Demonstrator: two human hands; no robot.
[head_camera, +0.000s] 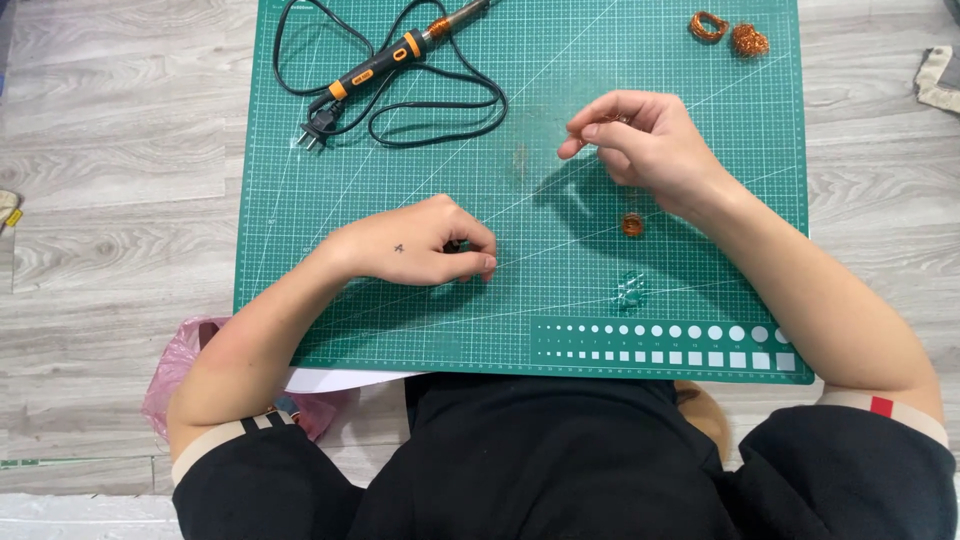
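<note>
- A pink plastic bag (178, 368) lies on the grey wood-look floor (110, 130) at your far left, partly under your left forearm and just off the lower left corner of the green cutting mat (560, 300)
- A black-and-orange soldering iron (400, 48) lies tilted across the top left of the mat, its black cord (440, 110) looped around it and the plug (313, 133) resting near the mat's left edge
- Your left hand (415, 243) rests on the mat left of centre, knuckles up, fingers curled and the fingertips (484, 262) pressed together low against the mat; whatever they pinch is too small to tell
- Your right hand (645, 140) is raised above the mat right of centre, thumb and forefinger closed on a tiny piece at the fingertips (590, 130); its kind cannot be told
- A small copper wire coil (632, 224) sits on the mat just below your right hand, apart from both hands
- Some small clear bits (630, 290) lie below the coil, too blurred to name
- Two more copper wire bundles (730, 34) lie side by side at the mat's top right corner, well apart from your hands
</note>
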